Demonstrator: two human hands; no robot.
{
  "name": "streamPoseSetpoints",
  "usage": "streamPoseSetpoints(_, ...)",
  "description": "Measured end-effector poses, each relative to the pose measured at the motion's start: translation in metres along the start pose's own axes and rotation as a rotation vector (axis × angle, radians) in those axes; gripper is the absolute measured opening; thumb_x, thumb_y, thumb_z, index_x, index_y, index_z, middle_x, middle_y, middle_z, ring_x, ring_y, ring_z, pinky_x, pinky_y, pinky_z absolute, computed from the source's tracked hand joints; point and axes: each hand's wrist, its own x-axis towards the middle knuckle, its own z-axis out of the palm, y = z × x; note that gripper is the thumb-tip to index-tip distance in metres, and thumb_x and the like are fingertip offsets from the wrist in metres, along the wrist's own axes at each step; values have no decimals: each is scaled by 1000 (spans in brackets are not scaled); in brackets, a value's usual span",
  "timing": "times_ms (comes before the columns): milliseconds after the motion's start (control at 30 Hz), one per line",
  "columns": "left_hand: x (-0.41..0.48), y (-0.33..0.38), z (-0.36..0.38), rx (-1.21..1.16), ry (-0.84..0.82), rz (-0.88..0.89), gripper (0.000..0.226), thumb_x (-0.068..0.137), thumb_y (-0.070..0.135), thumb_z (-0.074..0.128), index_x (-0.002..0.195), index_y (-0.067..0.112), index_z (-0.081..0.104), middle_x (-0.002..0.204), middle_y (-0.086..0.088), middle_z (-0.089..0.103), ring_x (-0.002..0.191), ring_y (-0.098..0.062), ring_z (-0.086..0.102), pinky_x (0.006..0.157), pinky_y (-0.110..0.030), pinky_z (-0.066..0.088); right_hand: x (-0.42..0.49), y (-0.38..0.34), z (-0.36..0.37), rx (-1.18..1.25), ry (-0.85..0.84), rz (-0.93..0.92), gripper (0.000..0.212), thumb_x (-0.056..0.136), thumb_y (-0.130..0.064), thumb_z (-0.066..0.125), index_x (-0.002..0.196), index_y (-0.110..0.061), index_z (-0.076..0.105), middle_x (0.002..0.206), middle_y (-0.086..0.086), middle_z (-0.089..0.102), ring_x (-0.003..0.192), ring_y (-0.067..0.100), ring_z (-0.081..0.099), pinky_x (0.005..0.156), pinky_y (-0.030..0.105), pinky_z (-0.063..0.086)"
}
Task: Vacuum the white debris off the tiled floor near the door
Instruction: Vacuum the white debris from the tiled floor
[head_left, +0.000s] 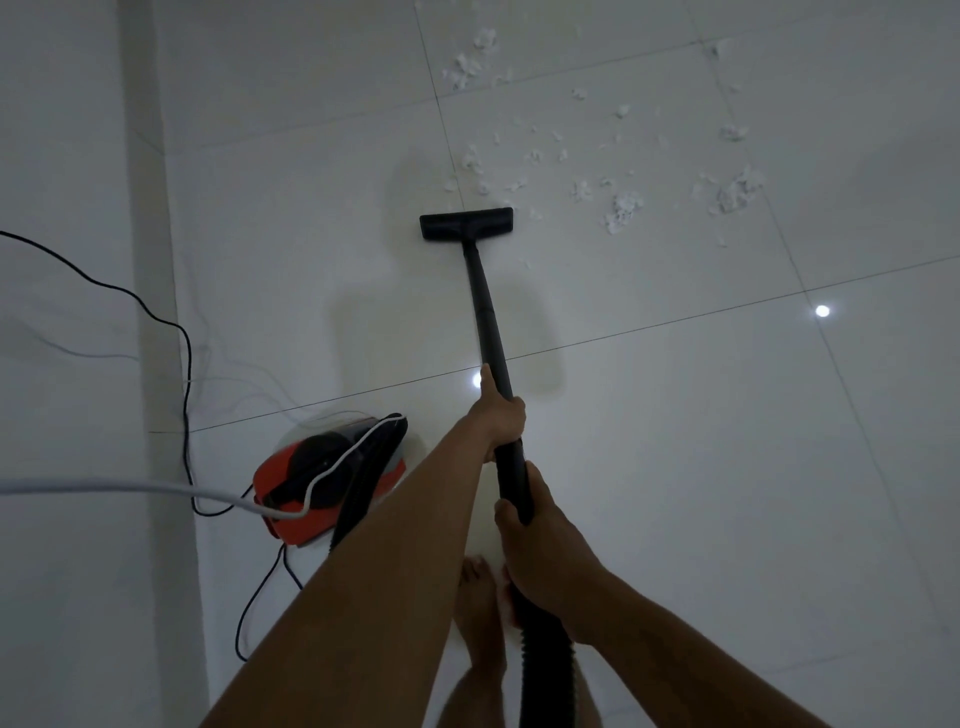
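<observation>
White debris (621, 205) lies scattered over the pale tiled floor (727, 441), from the top centre to the upper right. A black vacuum wand (485, 312) runs up the middle and ends in a flat black floor nozzle (466, 223) resting on the tiles, just left of and below the nearest scraps. My left hand (498, 415) grips the wand midway, thumb pointing up along it. My right hand (540, 540) grips the wand lower down, where the ribbed black hose (545, 670) begins.
A red and black vacuum canister (322, 478) sits on the floor at lower left, with a white cable (130, 487) across it and a black cord (184, 353) trailing along the white wall (62, 364). My bare foot (480, 613) stands below the hands.
</observation>
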Motion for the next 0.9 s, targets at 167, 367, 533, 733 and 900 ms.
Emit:
streamPoseSetpoints(167, 17, 21, -6, 2, 22, 0, 78, 107, 23, 38, 155, 42, -19, 142, -12, 48, 89, -23, 57, 83, -41, 55, 16, -16, -18, 16, 3, -17, 54, 103, -42, 35, 154, -43, 16, 84, -1, 68, 83, 26, 71, 100, 56, 53)
streamPoseSetpoints(367, 38, 41, -8, -25, 33, 1, 79, 106, 22, 39, 155, 43, -19, 139, -15, 51, 79, -19, 55, 78, -39, 54, 34, -28, -42, 49, -41, -20, 58, 109, -37, 35, 161, -41, 9, 98, 2, 62, 79, 19, 63, 93, 53, 58)
streamPoseSetpoints(533, 56, 55, -8, -34, 51, 11, 80, 106, 21, 40, 155, 41, -19, 137, -11, 49, 79, -19, 55, 81, -39, 55, 50, -33, -56, 87, -55, -30, 58, 110, -36, 36, 162, -41, 9, 98, 2, 60, 72, 15, 61, 78, 41, 61)
streamPoseSetpoints(733, 75, 69, -11, -34, 64, 19, 79, 107, 22, 40, 155, 41, -19, 141, -14, 49, 83, -20, 56, 84, -41, 56, 70, -41, -66, 138, -62, -31, 58, 111, -36, 36, 162, -42, 8, 101, 5, 65, 57, 8, 61, 46, 17, 47)
streamPoseSetpoints(900, 89, 80, -18, -24, 74, 17, 79, 106, 22, 39, 155, 42, -19, 141, -15, 49, 92, -25, 56, 89, -43, 56, 87, -48, -70, 187, -64, -23, 56, 110, -36, 37, 160, -42, 12, 107, 9, 64, 58, 10, 63, 44, 16, 48)
